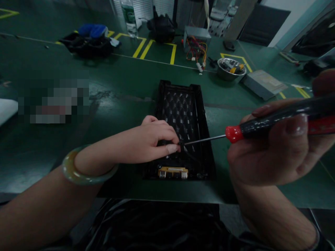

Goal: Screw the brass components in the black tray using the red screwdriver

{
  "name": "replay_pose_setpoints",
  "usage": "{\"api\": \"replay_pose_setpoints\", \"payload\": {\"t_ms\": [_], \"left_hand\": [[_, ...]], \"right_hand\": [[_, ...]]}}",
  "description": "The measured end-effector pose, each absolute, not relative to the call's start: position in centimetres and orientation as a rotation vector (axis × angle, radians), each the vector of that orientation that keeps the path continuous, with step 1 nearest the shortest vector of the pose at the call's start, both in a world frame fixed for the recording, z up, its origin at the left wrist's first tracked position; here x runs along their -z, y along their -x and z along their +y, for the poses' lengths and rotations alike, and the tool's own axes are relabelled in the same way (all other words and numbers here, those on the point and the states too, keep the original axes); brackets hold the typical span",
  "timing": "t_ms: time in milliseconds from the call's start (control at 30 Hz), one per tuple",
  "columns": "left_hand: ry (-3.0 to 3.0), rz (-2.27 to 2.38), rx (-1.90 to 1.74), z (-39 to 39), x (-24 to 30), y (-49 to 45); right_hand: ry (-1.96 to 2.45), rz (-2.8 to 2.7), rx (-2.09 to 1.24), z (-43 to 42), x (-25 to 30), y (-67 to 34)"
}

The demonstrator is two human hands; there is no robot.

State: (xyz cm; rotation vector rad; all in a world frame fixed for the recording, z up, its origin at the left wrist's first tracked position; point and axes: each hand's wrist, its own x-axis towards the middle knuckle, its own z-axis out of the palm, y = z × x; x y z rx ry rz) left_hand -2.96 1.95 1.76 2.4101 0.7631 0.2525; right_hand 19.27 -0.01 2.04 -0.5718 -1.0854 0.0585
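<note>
A black rectangular plastic housing (183, 104) lies open on the green table, with a small tan circuit board (173, 172) at its near end. My left hand (150, 139) rests on the housing's left side, thumb and fingers pinched on a small dark part where the screwdriver tip meets it. My right hand (277, 150) grips a black and red screwdriver (261, 127), its thin metal shaft pointing left to that spot. A pale green bangle (83, 174) circles my left wrist.
A metal bowl (231, 68) with small parts stands at the back right, beside a grey drive (263, 83). A power supply with coloured wires (197, 43), a water bottle (129, 15) and dark bags (89, 42) sit along the far side. The table's near edge runs just below the housing.
</note>
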Motion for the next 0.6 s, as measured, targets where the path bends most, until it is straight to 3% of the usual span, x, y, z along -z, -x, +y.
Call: {"api": "replay_pose_setpoints", "payload": {"t_ms": [600], "left_hand": [[-2.329,0.856,-0.347,1.89,-1.58,2.61]], "right_hand": [[0.583,-1.122,-0.092,0.03,-1.83,-19.23]]}}
